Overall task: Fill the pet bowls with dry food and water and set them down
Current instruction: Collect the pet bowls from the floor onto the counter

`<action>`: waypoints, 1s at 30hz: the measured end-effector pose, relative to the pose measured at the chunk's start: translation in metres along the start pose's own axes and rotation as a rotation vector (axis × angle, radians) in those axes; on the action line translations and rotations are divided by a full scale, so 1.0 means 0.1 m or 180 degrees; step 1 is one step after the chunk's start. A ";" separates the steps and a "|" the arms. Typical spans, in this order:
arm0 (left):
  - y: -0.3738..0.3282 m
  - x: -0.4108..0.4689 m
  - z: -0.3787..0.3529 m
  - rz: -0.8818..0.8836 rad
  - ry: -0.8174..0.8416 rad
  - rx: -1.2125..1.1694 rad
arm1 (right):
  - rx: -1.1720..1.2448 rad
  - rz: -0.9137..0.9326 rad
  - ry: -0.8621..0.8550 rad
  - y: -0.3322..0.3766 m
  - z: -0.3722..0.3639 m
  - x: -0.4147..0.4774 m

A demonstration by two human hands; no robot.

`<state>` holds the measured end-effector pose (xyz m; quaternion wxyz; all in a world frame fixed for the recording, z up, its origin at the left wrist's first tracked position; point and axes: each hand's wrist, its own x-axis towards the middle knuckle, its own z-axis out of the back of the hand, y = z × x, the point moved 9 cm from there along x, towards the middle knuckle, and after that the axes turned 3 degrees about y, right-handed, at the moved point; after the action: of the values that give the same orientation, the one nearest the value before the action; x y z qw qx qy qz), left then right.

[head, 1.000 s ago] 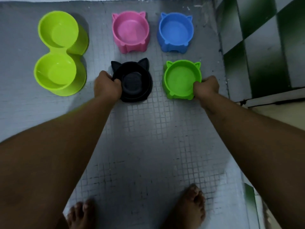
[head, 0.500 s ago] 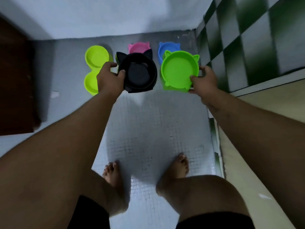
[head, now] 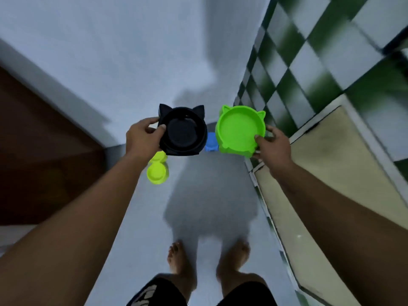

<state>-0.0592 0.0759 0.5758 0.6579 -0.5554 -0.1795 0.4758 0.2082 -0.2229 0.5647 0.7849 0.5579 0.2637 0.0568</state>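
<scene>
My left hand (head: 143,135) grips the left rim of a black cat-eared bowl (head: 183,131), held up high in front of me. My right hand (head: 272,144) grips the right rim of a green cat-eared bowl (head: 239,129) at the same height. Both bowls look empty. Far below on the grey floor stands a yellow-green double bowl (head: 157,171), partly behind my left wrist. A blue bowl (head: 211,142) shows only as a sliver between the two held bowls. The pink bowl is hidden behind the black one.
My bare feet (head: 207,259) stand on the grey tiled floor (head: 212,195). A brown door (head: 44,155) is on the left. On the right are a green-and-white checkered wall (head: 309,62) and a beige raised surface (head: 335,173).
I have lifted the black and green bowls off the floor and stood up. The view has risen, so the floor bowls look much smaller and farther.
</scene>
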 end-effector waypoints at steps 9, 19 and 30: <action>-1.14 -1.09 -0.03 -0.0440 0.0059 -0.0180 | -0.0027 0.0561 -0.0223 0.72 0.74 -0.89; -1.60 -2.18 -0.55 -0.0667 0.0404 -0.0286 | -0.0119 0.0649 -0.0635 0.68 1.99 -1.99; -1.97 -3.20 -1.14 -0.1202 0.1515 0.0022 | 0.0504 0.0416 -0.1749 0.20 3.08 -3.82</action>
<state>-0.0425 -0.2382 0.8110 0.7602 -0.6059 -0.1188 0.2023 0.0327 -0.6227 0.7907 0.7756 0.6276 0.0083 -0.0667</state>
